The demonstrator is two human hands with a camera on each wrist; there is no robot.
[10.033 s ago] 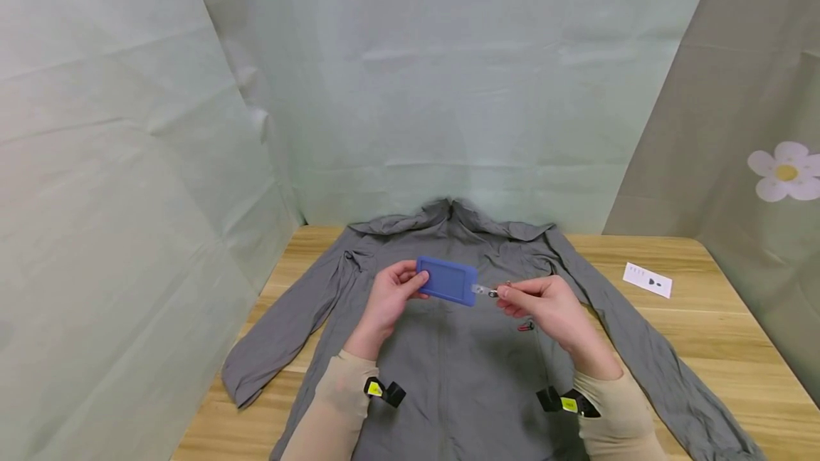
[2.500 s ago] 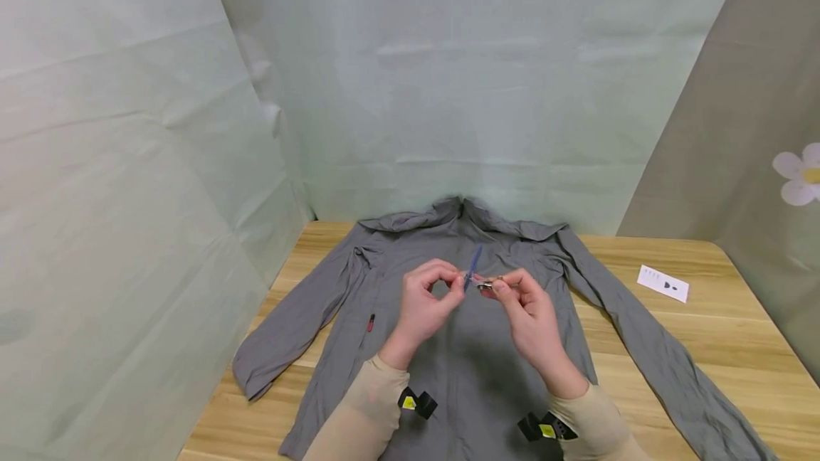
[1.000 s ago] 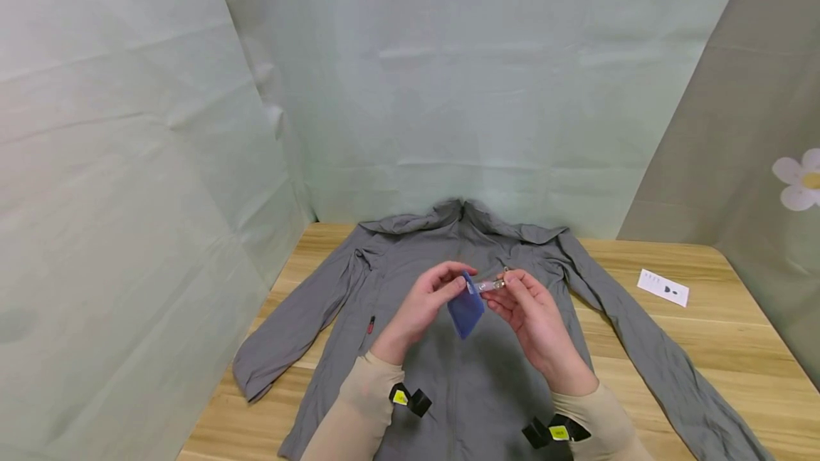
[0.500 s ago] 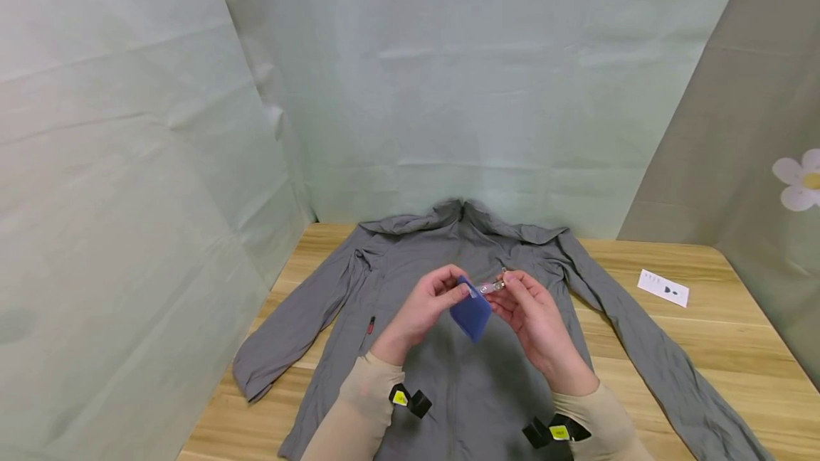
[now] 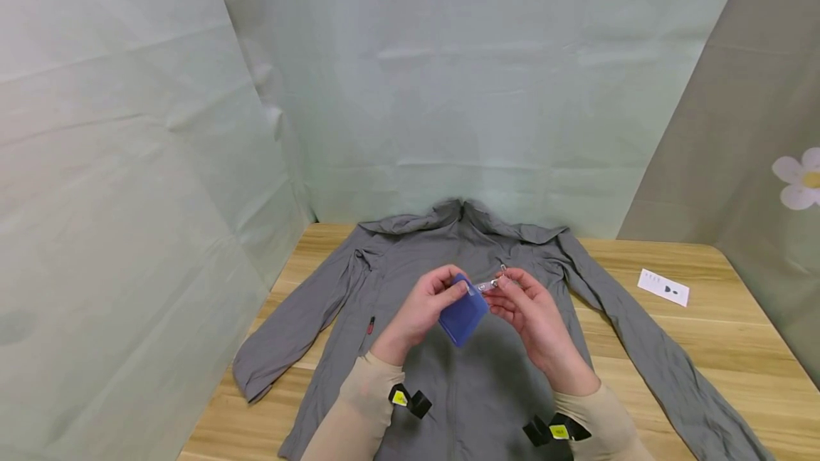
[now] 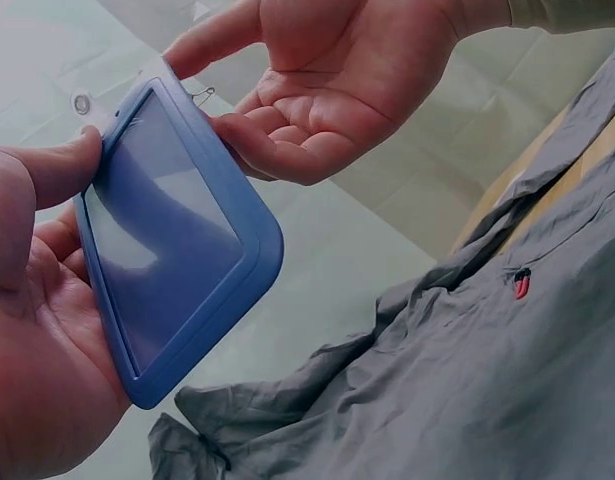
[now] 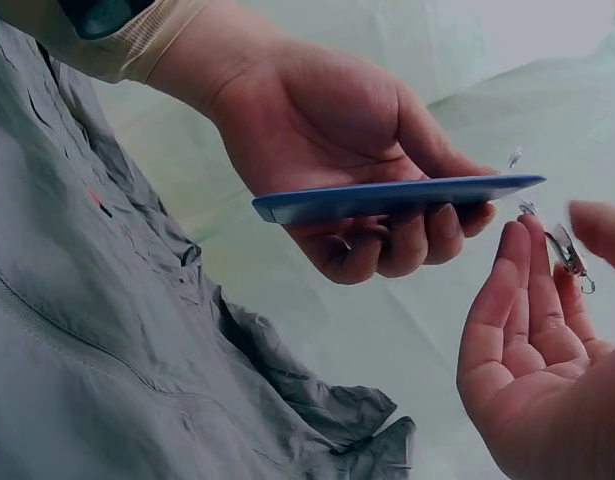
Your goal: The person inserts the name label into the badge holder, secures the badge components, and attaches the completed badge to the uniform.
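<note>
My left hand [image 5: 419, 311] pinches a blue badge holder [image 5: 463, 315] near its strap end. The holder hangs tilted over the jacket, its clear window [image 6: 167, 230] showing in the left wrist view. A short clear strap [image 5: 485, 286] runs from it toward my right hand [image 5: 532, 322]. There the thumb and fingers pinch a metal badge clip [image 7: 567, 250] at the far end of the strap, with a small wire loop [image 5: 503, 268] poking up. Below both hands a grey jacket [image 5: 410, 255] lies spread out, front up and collar away from me.
A white card [image 5: 663, 288] with dark marks lies on the wooden table [image 5: 628, 347] at the right. Red zipper pull [image 5: 371, 325] shows on the jacket's left side. Pale cloth walls [image 5: 448, 91] stand behind and to the left.
Ten seconds ago the holder was stretched level between the hands; it stood edge-on 2.5 seconds ago and now hangs down. Over the last half second it has swung slightly left, its face turning more into view.
</note>
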